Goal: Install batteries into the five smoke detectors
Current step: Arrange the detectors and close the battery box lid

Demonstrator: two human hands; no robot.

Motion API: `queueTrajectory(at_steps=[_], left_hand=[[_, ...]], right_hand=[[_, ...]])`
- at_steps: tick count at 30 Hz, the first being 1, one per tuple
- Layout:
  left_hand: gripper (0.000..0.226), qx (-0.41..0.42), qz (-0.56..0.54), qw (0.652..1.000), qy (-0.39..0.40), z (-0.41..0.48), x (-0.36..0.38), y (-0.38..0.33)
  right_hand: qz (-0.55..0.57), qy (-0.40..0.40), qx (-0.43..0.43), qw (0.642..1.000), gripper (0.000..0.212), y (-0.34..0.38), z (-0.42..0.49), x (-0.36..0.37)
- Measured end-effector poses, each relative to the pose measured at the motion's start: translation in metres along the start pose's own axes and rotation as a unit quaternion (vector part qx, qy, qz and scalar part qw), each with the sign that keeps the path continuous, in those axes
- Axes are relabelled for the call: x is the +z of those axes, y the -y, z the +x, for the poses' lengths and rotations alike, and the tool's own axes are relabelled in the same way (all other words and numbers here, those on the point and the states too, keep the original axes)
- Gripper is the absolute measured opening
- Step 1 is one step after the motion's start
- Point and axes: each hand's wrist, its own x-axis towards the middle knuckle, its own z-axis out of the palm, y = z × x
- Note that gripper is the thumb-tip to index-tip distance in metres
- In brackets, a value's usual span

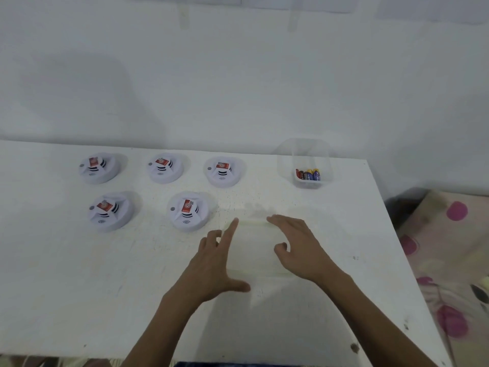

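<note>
Several white round smoke detectors with red labels sit on the white table (79, 274). Three stand in a back row, the left one (97, 168), the middle one (165, 167) and the right one (223, 171). Two stand in front of them, one on the left (109, 211) and one on the right (188, 214). A clear plastic tub (304, 154) at the back right holds several batteries (308, 174). My left hand (217, 263) hovers over the table with the index finger stretched out. My right hand (299, 247) hovers beside it, fingers relaxed. Neither hand holds anything.
A taped rectangle outline (254, 222) marks the table between my hands. The table's right edge (391, 226) drops to a floral cloth (449, 260). A white wall (238, 75) rises behind the table.
</note>
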Motion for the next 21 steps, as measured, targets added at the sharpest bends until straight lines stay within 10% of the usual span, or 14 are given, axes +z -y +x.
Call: queueTrajectory(at_steps=[6,13,21], left_hand=[[0.107,-0.011,-0.008,0.992,-0.125,0.009,0.000,0.013],[0.020,-0.039,-0.140,0.966,-0.215,0.018,0.006,0.004],[0.028,-0.089,-0.221,0.954,-0.180,0.019,0.005,-0.004]], right_hand=[[-0.063,-0.071,0.071,0.993,0.047,-0.003,-0.004,0.005],[-0.009,-0.050,0.175,0.983,0.056,0.000,-0.014,0.003],[0.076,-0.090,0.191,0.975,0.034,0.000,-0.017,0.010]])
